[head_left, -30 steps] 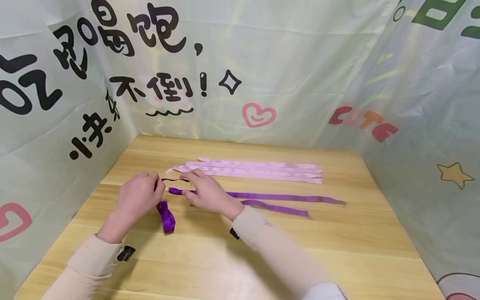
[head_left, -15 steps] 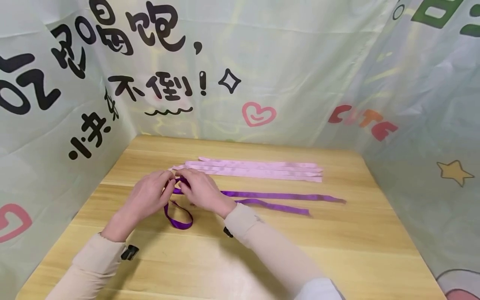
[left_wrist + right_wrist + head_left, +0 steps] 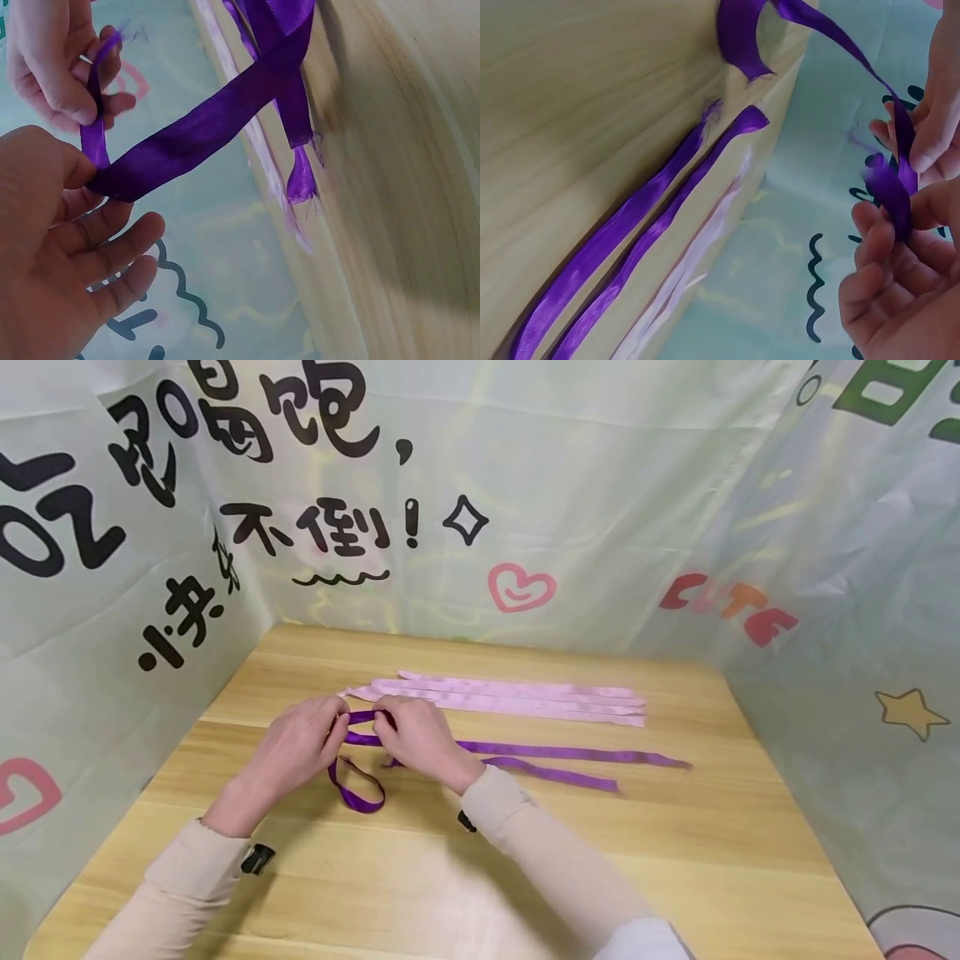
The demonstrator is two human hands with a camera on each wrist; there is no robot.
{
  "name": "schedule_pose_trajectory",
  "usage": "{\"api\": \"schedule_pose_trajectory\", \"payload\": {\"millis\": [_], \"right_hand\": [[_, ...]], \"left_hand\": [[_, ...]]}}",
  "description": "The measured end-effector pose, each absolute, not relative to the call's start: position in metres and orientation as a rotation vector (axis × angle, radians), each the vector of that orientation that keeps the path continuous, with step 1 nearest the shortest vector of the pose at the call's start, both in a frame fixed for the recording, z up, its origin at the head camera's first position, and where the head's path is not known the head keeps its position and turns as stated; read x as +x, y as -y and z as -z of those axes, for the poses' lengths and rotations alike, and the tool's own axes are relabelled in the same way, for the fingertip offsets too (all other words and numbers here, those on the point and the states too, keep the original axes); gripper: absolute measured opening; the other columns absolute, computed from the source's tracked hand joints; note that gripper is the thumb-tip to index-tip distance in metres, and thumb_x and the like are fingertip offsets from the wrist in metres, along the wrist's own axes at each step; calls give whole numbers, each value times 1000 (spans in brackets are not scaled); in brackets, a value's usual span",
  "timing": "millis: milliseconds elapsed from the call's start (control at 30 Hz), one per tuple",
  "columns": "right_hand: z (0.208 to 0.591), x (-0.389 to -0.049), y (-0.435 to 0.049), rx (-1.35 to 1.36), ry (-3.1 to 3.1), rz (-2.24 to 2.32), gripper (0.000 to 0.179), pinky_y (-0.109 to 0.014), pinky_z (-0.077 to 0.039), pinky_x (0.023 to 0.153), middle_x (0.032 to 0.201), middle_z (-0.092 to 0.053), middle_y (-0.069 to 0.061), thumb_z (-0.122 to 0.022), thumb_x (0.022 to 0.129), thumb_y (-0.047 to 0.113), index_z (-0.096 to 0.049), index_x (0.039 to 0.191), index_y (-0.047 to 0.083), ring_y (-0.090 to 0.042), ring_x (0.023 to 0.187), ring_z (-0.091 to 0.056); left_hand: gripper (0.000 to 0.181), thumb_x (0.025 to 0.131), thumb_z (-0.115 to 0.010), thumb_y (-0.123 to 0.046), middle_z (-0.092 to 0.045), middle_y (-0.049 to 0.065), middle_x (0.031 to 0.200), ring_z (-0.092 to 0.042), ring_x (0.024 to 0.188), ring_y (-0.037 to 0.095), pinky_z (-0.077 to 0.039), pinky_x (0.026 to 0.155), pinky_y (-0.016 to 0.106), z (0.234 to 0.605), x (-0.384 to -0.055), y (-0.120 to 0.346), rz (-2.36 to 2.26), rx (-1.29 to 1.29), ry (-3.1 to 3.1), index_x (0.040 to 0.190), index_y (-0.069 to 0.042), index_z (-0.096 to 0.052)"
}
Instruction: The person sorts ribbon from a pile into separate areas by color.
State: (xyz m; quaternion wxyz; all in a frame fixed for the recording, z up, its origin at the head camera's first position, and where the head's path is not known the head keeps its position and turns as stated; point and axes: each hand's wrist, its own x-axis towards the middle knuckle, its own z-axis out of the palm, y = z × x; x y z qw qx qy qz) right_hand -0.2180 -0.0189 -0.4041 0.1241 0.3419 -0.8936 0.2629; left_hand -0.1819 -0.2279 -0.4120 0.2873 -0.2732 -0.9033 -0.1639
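A dark purple satin ribbon (image 3: 202,135) is held above the table between both hands. In the head view, my left hand (image 3: 296,739) pinches it between thumb and index finger, the other fingers loosely bent. My right hand (image 3: 420,735), just to the right, pinches the ribbon near its frayed end, which sticks up past the fingers in the left wrist view. A short stretch spans the gap between the hands. The rest hangs below my left hand in a loop (image 3: 363,807). Two more purple ribbons (image 3: 555,752) lie on the table, partly hidden by my right hand.
Several pale pink ribbons (image 3: 517,697) lie side by side behind the purple ones. The wooden table (image 3: 675,860) is bordered by printed fabric walls (image 3: 600,485) at the back and both sides.
My hands first drew together at the ribbon, then my right hand shifted slightly right, showing the stretch between them. The hanging part swung from a bunched strip into an open loop.
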Motion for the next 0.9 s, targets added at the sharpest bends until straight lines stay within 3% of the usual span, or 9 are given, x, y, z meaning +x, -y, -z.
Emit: {"api": "schedule_pose_trajectory", "payload": {"millis": [167, 267, 433, 533, 733, 900], "right_hand": [[406, -222, 6, 937, 2547, -750, 18, -29, -52, 71, 86, -76, 0, -60, 94, 16, -78, 91, 13, -17, 77, -66], [405, -225, -4, 926, 2504, -763, 19, -33, -52, 79, 82, -76, 0, -59, 90, 16, -76, 81, 12, -18, 73, -64], [402, -226, -24, 891, 2486, -790, 19, -30, -44, 74, 65, -63, 1, -57, 84, 13, -63, 66, 13, -16, 64, -49], [400, -226, -34, 871, 2493, -777, 19, -28, -38, 71, 62, -58, 1, -57, 83, 13, -59, 65, 12, -16, 64, -44], [396, -225, -46, 870, 2496, -797, 18, -30, -39, 73, 64, -58, 1, -55, 85, 13, -61, 68, 12, -19, 68, -45], [395, -227, -58, 852, 2467, -817, 18, -32, -41, 75, 63, -57, -1, -55, 85, 11, -61, 68, 10, -19, 67, -45]], "left_hand": [[8, 95, -66, -1, -54, 0, 72, -46, 63, 13, -43, 58, 34, 412, -183, 226, 434, -759, 2436, 91, -6, -61], [11, 97, -67, -2, -51, -3, 70, -44, 63, 12, -42, 59, 34, 412, -183, 224, 442, -776, 2464, 90, -7, -60], [14, 98, -68, -5, -49, -4, 70, -43, 63, 12, -42, 61, 34, 411, -184, 219, 418, -794, 2492, 88, -9, -59], [11, 96, -66, -6, -51, -3, 72, -45, 65, 14, -42, 62, 35, 411, -185, 216, 376, -792, 2520, 88, -9, -59], [7, 91, -66, -11, -57, 1, 75, -52, 66, 18, -46, 65, 42, 412, -186, 210, 247, -757, 2552, 91, -7, -60], [16, 90, -66, -12, -53, 1, 66, -50, 59, 20, -51, 71, 48, 413, -188, 206, 159, -724, 2537, 79, -8, -55]]}}
